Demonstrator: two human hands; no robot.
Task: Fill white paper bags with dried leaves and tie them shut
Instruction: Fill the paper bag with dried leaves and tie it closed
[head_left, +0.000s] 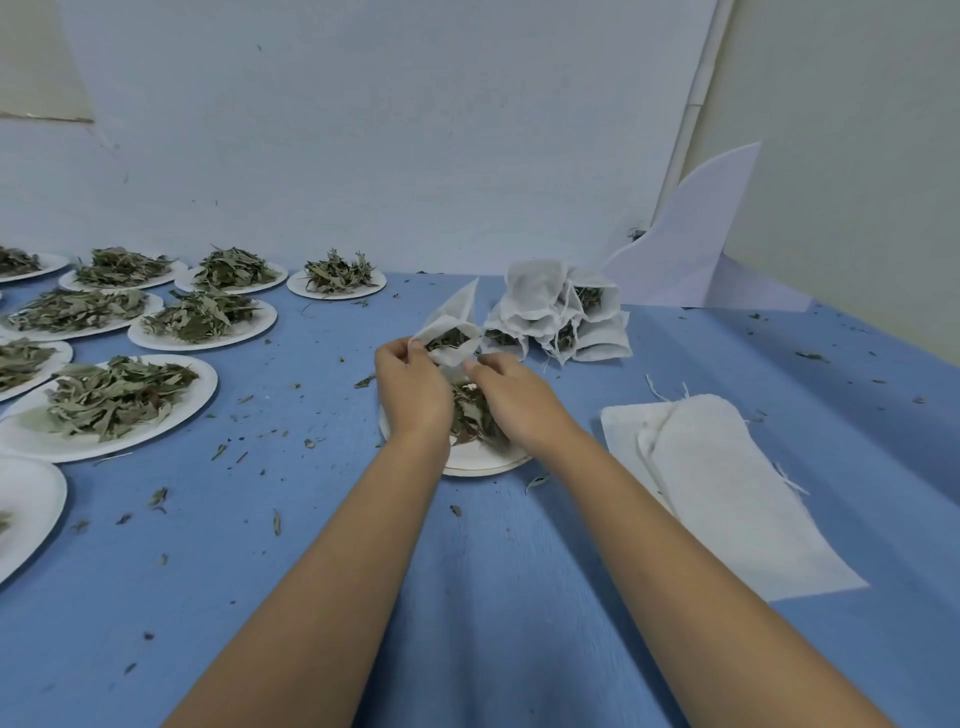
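The white bag (451, 340) was held open, part-filled, just over the plate (475, 460) midway along the table (322, 571), probably so spilled leaves (470, 413) landed there. The left hand (413, 392) pinched its rim. The right hand (514, 397), forearm outstretched, had its fingers bunched at the mouth, on rim or leaves, unclear.

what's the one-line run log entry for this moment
step: filling | left hand pinches open white paper bag rim | right hand at bag mouth, grip unclear | dried green leaves on round white paper plate
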